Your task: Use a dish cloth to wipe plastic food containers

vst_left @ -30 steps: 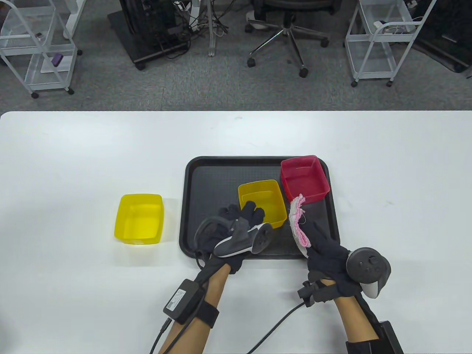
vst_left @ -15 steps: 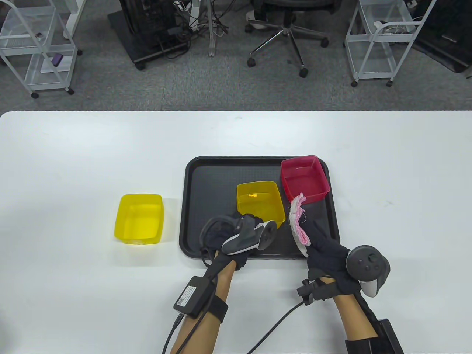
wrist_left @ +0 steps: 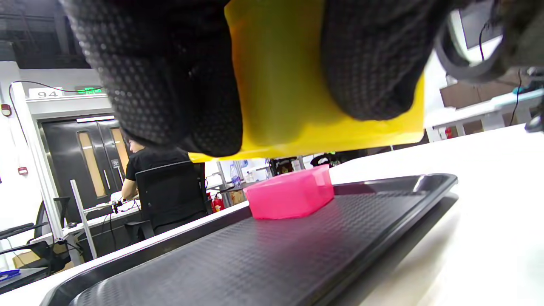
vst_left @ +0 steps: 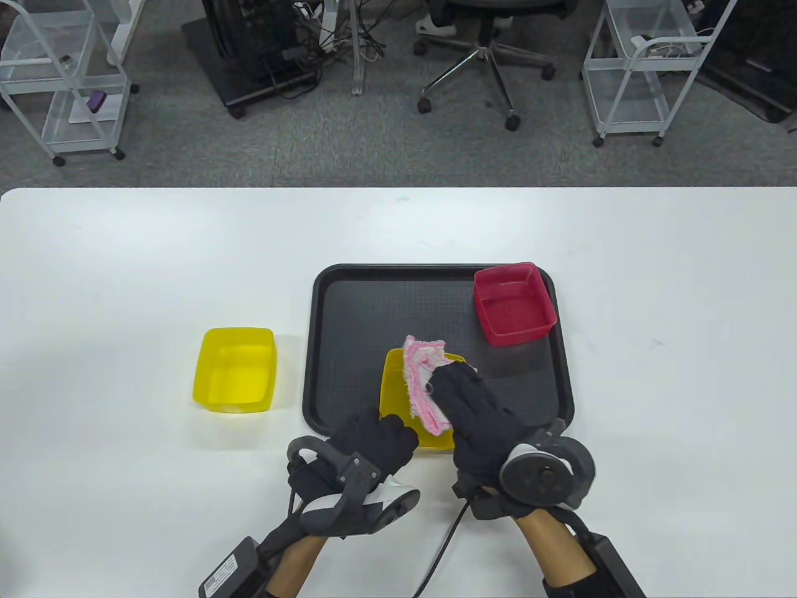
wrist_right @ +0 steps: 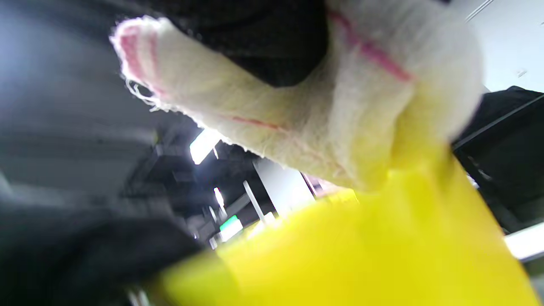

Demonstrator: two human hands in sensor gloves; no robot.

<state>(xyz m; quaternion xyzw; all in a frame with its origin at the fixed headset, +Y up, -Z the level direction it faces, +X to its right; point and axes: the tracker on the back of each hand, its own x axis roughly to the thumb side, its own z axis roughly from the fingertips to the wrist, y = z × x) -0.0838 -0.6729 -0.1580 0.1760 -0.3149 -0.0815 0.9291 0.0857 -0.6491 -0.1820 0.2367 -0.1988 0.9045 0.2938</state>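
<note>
My left hand (vst_left: pixel 387 436) grips the near end of a yellow container (vst_left: pixel 393 389) and holds it above the front edge of the black tray (vst_left: pixel 361 311). The left wrist view shows my gloved fingers (wrist_left: pixel 170 85) around the yellow container (wrist_left: pixel 289 85), lifted off the tray (wrist_left: pixel 276 259). My right hand (vst_left: pixel 459 398) holds a pink-and-white dish cloth (vst_left: pixel 418 370) and presses it into the container. The right wrist view shows the cloth (wrist_right: pixel 297 123) against the yellow plastic (wrist_right: pixel 382 255). A red container (vst_left: pixel 514 305) sits at the tray's back right corner.
A second yellow container (vst_left: pixel 235 370) stands on the white table (vst_left: pixel 124 261) left of the tray. The red container also shows in the left wrist view (wrist_left: pixel 291 193). Office carts and a chair stand beyond the table's far edge.
My left hand has taken the yellow container from the tray's middle and drawn it toward the front edge, lifted. My right hand has swung the cloth left and down into it.
</note>
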